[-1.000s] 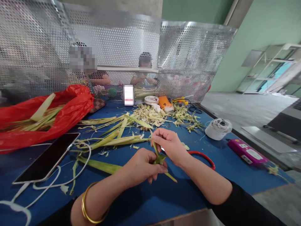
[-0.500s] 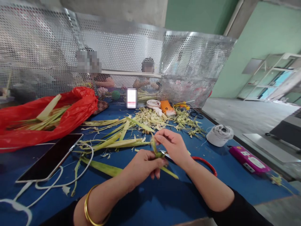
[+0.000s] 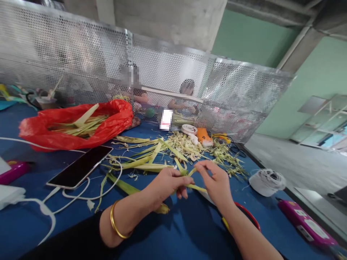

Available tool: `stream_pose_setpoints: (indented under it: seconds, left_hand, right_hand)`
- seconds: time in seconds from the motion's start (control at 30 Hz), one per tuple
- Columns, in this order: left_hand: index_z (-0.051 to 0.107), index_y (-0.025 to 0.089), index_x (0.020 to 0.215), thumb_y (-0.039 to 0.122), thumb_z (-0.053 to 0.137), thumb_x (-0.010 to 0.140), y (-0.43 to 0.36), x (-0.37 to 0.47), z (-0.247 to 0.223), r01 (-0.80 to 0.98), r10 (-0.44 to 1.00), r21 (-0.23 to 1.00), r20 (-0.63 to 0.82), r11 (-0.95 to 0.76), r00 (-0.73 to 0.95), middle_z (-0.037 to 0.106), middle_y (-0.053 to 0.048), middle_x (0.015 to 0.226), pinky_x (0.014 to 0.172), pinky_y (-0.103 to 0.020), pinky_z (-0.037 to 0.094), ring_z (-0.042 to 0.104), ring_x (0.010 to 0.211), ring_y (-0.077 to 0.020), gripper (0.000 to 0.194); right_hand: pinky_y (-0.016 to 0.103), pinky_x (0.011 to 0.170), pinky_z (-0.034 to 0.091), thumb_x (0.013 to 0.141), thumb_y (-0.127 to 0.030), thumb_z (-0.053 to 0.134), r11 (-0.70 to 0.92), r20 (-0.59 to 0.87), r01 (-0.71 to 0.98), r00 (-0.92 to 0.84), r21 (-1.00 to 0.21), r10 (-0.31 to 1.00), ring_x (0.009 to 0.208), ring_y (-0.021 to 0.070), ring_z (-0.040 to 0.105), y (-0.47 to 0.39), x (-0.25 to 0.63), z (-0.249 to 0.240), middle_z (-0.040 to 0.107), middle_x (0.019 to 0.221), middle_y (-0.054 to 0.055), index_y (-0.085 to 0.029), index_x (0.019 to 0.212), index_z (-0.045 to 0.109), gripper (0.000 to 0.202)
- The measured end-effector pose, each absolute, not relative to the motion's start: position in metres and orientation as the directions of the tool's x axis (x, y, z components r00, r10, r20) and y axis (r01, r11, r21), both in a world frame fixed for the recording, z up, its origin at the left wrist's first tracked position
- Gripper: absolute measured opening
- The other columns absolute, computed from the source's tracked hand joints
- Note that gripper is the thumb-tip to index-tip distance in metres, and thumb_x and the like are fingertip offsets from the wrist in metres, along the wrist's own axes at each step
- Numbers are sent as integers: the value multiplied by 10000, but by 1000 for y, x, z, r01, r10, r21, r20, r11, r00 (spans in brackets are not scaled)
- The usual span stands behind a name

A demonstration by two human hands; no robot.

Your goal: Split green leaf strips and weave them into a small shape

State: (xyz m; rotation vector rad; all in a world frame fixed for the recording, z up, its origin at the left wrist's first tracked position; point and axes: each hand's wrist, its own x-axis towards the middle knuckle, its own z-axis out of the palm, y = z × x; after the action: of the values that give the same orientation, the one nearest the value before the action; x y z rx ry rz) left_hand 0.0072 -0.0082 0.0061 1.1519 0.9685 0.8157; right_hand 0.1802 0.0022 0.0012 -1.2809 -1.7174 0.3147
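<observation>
We're pinching the leaf [image 3: 182, 169] in our left hand [image 3: 171, 179], gripping a strip [image 3: 192, 172] in our right hand [image 3: 217, 180], ideally tensioning it gently.

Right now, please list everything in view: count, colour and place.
table: one, blue, front
leaf piece: one, green, held centrally
leaf strips: many, greenish, centre
scraps: many, pale green, behind strips
scissors: one, red handle, right
bag: one, red, left
phone: one, black, left
screen: one, white, by mesh
cable: count unclear, white, left
clutter: uncounted, mixed, far left
roll: one, white, near mesh
packet: one, orange, beside roll
tool: one, yellow, beside packet
string: one ball, white, right
packs: two, purple, both edges
mesh: one, silver, back
people: two, blurred, behind mesh
wall: two stretches, green, back
shelf: one, pale, right
bangle: one, gold, worn left
sleeves: two, black, bottom
left hand: one, bare, on leaf piece
right hand: one, bare, on leaf piece
</observation>
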Motion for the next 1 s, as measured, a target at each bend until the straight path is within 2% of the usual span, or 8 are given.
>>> stream_pose_setpoints:
  seconds: [0.07,0.17,0.23,0.33,0.5,0.67,0.87,1.0]
  left_hand:
    - [734,136,733,423,712,676,-6,5,8,-126,942,967,-179,221,284,643,-25,498,513,-224,378,489,432,-89,294]
    - [727,147,836,439,718,686,-2,1,14,-283,980,940,-164,191,116,686,-31,592,593,-225,422,574,548,-108,329]
    - [718,148,879,424,741,672,-1,-1,16,-369,986,914,-151,168,74,709,-39,665,663,-230,447,624,657,-128,346]
    - [705,142,943,332,789,622,-3,1,15,-438,982,883,-117,171,146,728,-54,744,722,-245,464,648,746,-152,382]
    - [710,128,873,286,785,628,-10,11,9,-366,968,915,-87,171,236,734,-66,756,584,-211,425,589,602,-107,301]
    - [701,108,687,345,759,654,-7,11,7,-360,971,918,-91,168,220,706,-64,683,439,-199,346,489,474,-72,246]
    - [705,106,738,333,766,653,-4,5,13,-414,977,893,-107,176,184,718,-84,732,609,-254,495,652,679,-171,250]
    - [690,112,740,332,761,657,-5,5,15,-370,980,917,-88,151,181,712,-77,725,470,-216,425,611,590,-140,246]
  right_hand:
    - [328,817,429,858,-370,523,433,637,646,109,-629,763,891,217,581,0,181,5,664,928,66,-201,903,645,214]
    - [291,718,448,873,-391,501,365,545,571,178,-735,819,749,192,592,-6,177,7,662,781,41,-191,828,637,247]
    - [263,649,441,876,-389,494,350,402,495,-2,-795,916,651,169,576,-10,169,4,636,656,21,-180,716,633,297]
    - [254,670,443,841,-360,547,390,301,399,-270,-830,915,708,172,581,-16,152,-5,667,728,35,-162,735,671,257]
    - [255,592,411,841,-407,550,321,257,321,-225,-891,940,619,152,519,-21,138,-12,609,621,23,-134,662,674,350]
    - [284,711,444,857,-369,551,328,255,250,-285,-911,924,728,182,573,-22,143,-7,658,720,43,-153,701,716,314]
    - [318,825,438,835,-322,597,385,287,185,-406,-904,868,916,214,591,-27,146,0,657,904,67,-184,641,708,262]
    - [301,768,432,833,-320,574,368,268,253,-355,-895,896,820,192,575,-28,144,1,635,793,47,-173,664,674,245]
